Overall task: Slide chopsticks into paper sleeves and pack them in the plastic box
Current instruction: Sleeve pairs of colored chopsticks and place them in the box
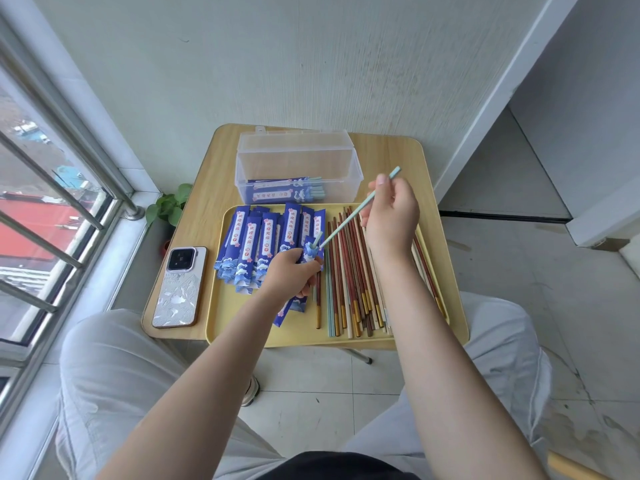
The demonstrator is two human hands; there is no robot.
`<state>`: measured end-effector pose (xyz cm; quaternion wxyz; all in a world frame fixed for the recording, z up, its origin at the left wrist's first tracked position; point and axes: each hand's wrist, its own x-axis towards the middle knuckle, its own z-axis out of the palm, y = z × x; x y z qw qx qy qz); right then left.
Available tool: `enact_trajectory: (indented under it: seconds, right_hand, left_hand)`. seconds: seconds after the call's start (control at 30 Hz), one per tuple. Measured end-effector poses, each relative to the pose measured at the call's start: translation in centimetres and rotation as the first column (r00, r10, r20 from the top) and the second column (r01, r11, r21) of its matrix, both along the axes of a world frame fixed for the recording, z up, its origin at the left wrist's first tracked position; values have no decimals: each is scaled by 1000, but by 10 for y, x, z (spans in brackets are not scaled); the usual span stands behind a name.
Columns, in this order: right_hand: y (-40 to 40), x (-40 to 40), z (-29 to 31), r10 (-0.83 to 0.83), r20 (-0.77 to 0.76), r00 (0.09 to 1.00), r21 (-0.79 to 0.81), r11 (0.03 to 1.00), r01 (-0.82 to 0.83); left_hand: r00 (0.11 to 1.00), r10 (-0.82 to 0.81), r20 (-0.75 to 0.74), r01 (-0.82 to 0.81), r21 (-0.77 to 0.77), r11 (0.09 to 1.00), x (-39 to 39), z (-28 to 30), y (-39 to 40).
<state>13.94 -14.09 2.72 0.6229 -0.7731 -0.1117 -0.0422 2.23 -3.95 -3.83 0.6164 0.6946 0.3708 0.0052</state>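
Observation:
My left hand (289,271) grips a blue paper sleeve (309,252) over the yellow tray (221,327); one teal chopstick end sticks out of the sleeve's mouth. My right hand (389,216) holds a second teal chopstick (346,223) slanted, its lower tip at the sleeve's opening. Several blue sleeves (256,244) lie fanned on the tray's left half. A pile of loose chopsticks (353,282), red, brown, teal and cream, lies on the right half. The clear plastic box (298,161) stands open behind the tray with a few filled sleeves (284,190) inside.
A phone (180,287) lies on the small wooden table (207,188) left of the tray. A potted plant (169,206) sits beside the table by the window bars. A wall stands right behind the box. My knees are under the table's near edge.

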Motion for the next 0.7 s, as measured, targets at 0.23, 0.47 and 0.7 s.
enact_trajectory:
  seconds: [0.23, 0.47, 0.7]
  right_hand:
    - [-2, -3, -2, 29, -41, 999, -15, 999, -30]
    - [4, -12, -19, 175, 11, 985, -167, 971, -171]
    - [6, -13, -31, 354, -102, 930, -281, 886, -368]
  left_hand:
    - [991, -120, 60, 120, 1, 993, -5, 7, -3]
    - [973, -197, 122, 199, -2, 980, 0, 16, -8]
    - [994, -56, 94, 47, 94, 994, 12, 17, -4]
